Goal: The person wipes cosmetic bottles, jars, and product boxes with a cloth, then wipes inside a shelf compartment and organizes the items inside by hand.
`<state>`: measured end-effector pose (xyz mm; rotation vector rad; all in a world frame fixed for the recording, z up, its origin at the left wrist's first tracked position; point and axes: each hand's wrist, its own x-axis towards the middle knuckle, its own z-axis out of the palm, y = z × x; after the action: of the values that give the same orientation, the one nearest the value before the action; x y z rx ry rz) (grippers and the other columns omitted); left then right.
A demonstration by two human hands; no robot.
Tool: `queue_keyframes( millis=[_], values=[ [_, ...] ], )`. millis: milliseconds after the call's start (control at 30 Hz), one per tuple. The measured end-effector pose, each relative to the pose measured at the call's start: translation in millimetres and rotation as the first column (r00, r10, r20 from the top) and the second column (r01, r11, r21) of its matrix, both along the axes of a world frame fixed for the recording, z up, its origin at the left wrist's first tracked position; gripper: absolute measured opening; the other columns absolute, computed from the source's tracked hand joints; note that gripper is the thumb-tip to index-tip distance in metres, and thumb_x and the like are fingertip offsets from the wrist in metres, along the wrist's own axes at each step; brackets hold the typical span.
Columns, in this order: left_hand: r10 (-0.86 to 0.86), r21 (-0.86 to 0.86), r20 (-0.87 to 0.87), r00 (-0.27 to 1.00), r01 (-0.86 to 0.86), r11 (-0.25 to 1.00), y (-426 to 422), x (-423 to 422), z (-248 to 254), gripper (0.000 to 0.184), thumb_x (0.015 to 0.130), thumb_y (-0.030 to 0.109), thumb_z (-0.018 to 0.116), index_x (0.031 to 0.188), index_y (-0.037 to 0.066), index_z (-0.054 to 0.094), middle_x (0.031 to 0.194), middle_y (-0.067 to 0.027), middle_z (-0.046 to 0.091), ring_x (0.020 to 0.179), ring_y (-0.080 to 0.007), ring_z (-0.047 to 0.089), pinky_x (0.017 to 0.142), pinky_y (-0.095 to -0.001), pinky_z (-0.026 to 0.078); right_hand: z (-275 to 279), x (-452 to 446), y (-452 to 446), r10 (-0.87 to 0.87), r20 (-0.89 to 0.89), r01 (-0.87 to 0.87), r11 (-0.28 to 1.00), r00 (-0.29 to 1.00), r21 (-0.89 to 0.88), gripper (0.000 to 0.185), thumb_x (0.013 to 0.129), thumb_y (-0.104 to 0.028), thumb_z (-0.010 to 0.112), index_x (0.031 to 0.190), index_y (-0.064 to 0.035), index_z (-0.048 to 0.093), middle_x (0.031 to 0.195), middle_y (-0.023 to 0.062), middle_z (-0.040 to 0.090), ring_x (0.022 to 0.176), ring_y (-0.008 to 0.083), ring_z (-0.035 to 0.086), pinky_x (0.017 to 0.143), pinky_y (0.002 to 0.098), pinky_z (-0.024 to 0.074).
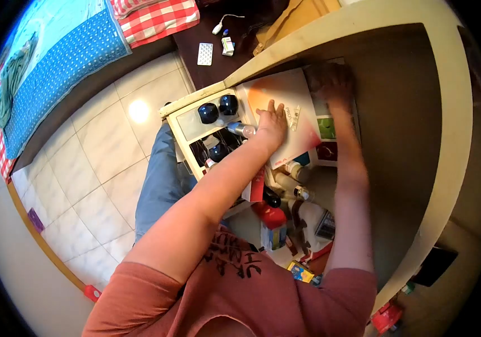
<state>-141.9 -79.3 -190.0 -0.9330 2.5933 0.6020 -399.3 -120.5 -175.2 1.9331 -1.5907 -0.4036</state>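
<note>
My left hand (274, 124) rests with spread fingers on the near edge of a flat white, orange and pink booklet or folder (285, 92). Printed letters show on it, with a small pale item (295, 117) lying over them. My right hand (335, 84) reaches to the far side, at a darker panel with picture squares (327, 128) beside the booklet; its fingers are in shadow and blurred. Left of my left hand, a cream-framed tray (181, 121) holds several round black-topped containers (208, 113) and a silver can (243, 130). Pale bottles (288, 182) lie below the booklet.
A cream rim (454, 140) encloses this storage space. Among the loose items are a red box (254, 188), a blue-and-white box (274, 236) and a yellow packet (300, 272). Beyond it, a dark table (195, 33) bears a pill blister (205, 54). A bed (78, 73) stands left.
</note>
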Motion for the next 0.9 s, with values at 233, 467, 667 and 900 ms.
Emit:
queue_keyframes(
  millis=[233, 467, 667, 900],
  values=[
    [-0.009, 0.002, -0.034, 0.999, 0.009, 1.0, -4.1, 3.6, -1.2, 0.063, 0.093, 0.018, 0.052, 0.152, 0.01, 0.031, 0.161, -0.0041, 0.024, 0.146, -0.0332, 0.025, 0.097, -0.0544, 0.046, 104.3, -18.4, 29.7, -0.084, -0.118, 0.07, 0.991, 0.99, -0.118, 0.07, 0.079, -0.043, 0.065, 0.141, -0.016, 0.049, 0.15, 0.0044, 0.039, 0.138, 0.0336, 0.035, 0.113, 0.055, 0.0274],
    [0.012, 0.02, -0.072, 0.997, -0.01, 1.0, -6.1, 3.5, -4.0, 0.066, 0.092, 0.017, 0.054, 0.153, 0.011, 0.03, 0.161, -0.0034, 0.023, 0.147, -0.0316, 0.024, 0.095, -0.0528, 0.048, 98.1, -11.8, 99.0, -0.28, -0.339, 0.286, 0.958, 0.898, -0.034, 0.058, 0.087, -0.029, 0.058, 0.143, -0.0184, 0.047, 0.155, 0.002, 0.032, 0.141, 0.032, 0.031, 0.115, 0.0572, 0.0247],
    [-0.064, -0.001, -0.038, 0.997, 0.064, 0.998, -6.0, 5.8, -4.8, 0.059, 0.098, 0.026, 0.041, 0.153, 0.008, 0.028, 0.162, -0.0085, 0.019, 0.146, -0.0379, 0.022, 0.098, -0.0582, 0.046, 160.0, -51.7, 53.8, -0.049, -0.286, -0.007, 0.981, 0.957, -0.194, 0.057, 0.089, -0.03, 0.055, 0.142, -0.0126, 0.046, 0.149, 0.0109, 0.039, 0.14, 0.0305, 0.033, 0.116, 0.0539, 0.0238],
    [-0.02, 0.045, 0.012, 1.0, 0.02, 0.999, -7.8, 1.5, -3.0, 0.071, 0.09, 0.021, 0.056, 0.154, 0.012, 0.027, 0.162, -0.0035, 0.02, 0.147, -0.0322, 0.024, 0.095, -0.0515, 0.048, 185.6, -15.8, 4.0, -0.132, -0.033, 0.111, 0.923, 0.991, -0.368, 0.055, 0.089, -0.028, 0.055, 0.14, -0.0107, 0.047, 0.145, 0.0137, 0.044, 0.136, 0.0318, 0.037, 0.114, 0.0516, 0.0276]
  ],
)
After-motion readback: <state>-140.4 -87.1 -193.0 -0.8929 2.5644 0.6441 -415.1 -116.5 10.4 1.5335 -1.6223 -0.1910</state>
